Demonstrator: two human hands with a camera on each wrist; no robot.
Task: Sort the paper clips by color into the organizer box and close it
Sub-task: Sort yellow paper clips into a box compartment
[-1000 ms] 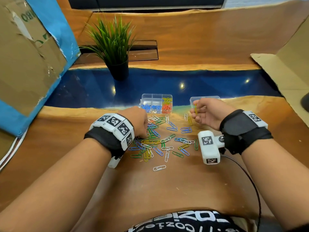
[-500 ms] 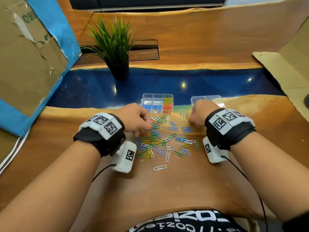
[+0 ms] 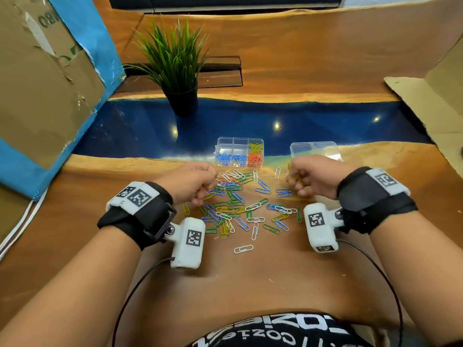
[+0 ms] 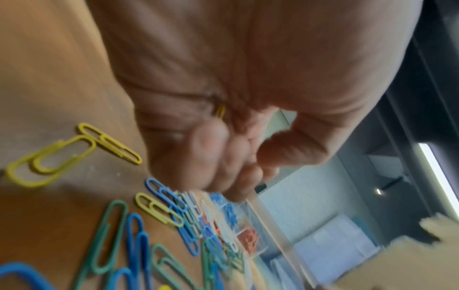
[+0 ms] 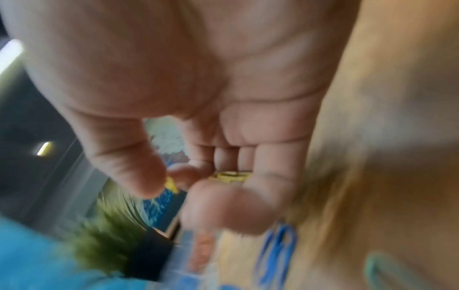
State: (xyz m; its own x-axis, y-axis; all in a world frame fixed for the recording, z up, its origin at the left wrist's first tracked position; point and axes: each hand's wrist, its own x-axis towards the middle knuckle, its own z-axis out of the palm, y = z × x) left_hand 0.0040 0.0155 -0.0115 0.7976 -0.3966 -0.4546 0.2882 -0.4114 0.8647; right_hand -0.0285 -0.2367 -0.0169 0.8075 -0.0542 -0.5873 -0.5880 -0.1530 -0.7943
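Presently: left hand (image 3: 191,182) and right hand (image 3: 313,180), each curled round yellow clips (image 5: 229,175), flank the paper clips (image 3: 240,204) before the organizer box (image 3: 239,152).

A glossy wooden counter (image 3: 250,276) with a deep blue resin band (image 3: 313,121) reflects small ceiling lights. A green potted plant (image 3: 175,68) stands left; torn brown cardboard sheets (image 3: 42,78) flank both sides.
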